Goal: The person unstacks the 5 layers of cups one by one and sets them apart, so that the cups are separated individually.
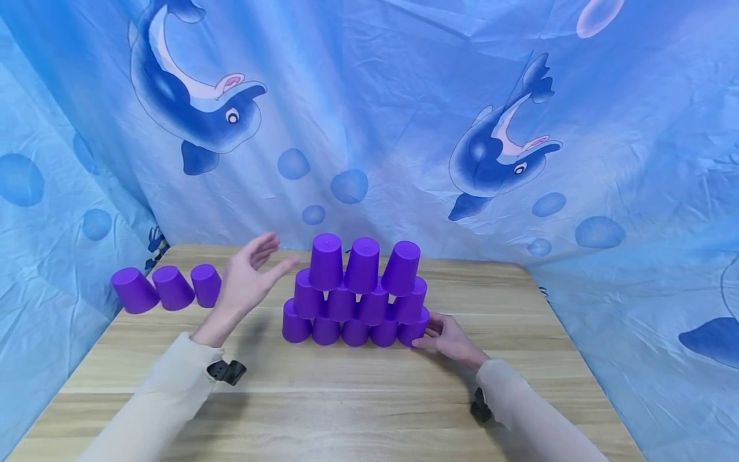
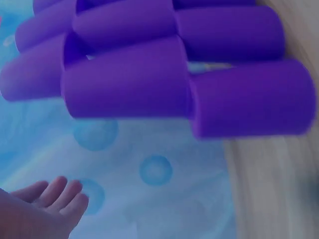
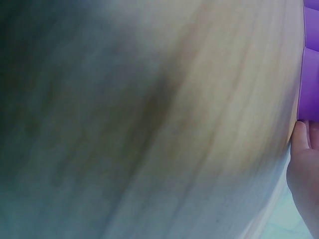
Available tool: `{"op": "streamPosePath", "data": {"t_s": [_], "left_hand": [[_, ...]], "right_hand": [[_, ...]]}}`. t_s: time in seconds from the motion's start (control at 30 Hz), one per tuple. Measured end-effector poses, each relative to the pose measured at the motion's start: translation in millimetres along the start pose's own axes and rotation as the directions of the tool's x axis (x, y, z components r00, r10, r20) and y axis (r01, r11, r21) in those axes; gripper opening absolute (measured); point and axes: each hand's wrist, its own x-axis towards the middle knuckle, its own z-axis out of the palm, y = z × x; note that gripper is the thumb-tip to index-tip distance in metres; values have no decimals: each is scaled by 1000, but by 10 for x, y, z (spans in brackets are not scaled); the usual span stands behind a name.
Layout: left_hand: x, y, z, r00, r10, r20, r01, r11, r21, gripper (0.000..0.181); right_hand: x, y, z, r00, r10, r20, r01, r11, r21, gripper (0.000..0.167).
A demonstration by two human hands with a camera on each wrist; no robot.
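Our left hand (image 1: 245, 282) is hovering empty and loosely spread beside the purple pyramid (image 1: 342, 305); our right hand (image 1: 455, 340) is gripping its bottom right cup (image 1: 410, 332). We're probably steadying it; the next move is likely calling for the spare cups (image 1: 173, 289) at left.

In the head view, some fingertips of the right hand (image 1: 453, 337) were hidden behind the end cup (image 1: 411, 330); whether they gripped or only touched it could not be told. The top cups (image 1: 362, 263) covered parts of the middle cups (image 1: 342, 307). The lower edge cut off both sleeves (image 1: 156, 391). The left wrist view clipped the left hand (image 2: 37, 214); the right one showed the table (image 3: 149, 109) blurred and cropped the right hand.
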Motion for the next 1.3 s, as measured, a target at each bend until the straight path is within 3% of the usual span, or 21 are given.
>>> {"op": "streamPosePath", "data": {"t_s": [0.13, 0.33, 0.6, 0.83, 1.03, 1.3], "left_hand": [[28, 102, 106, 994, -30, 103, 30, 1000, -1, 82], [64, 132, 223, 988, -45, 146, 45, 999, 0, 87], [39, 153, 331, 990, 16, 139, -18, 1000, 9, 84], [4, 228, 411, 988, 58, 142, -60, 998, 14, 80], [7, 173, 483, 985, 99, 141, -100, 995, -6, 70], [1, 183, 488, 986, 83, 145, -84, 996, 5, 59]], "right_hand": [[7, 11, -6, 1000, -14, 4, 14, 1000, 9, 64], [13, 13, -15, 999, -30, 17, 29, 999, 26, 64], [18, -1, -15, 1000, -11, 15, 11, 1000, 23, 66], [-83, -274, 33, 999, -8, 34, 7, 1000, 28, 63], [-91, -297, 41, 1000, 2, 28, -2, 1000, 28, 63], [-91, -291, 37, 1000, -1, 27, 0, 1000, 22, 63]]}}
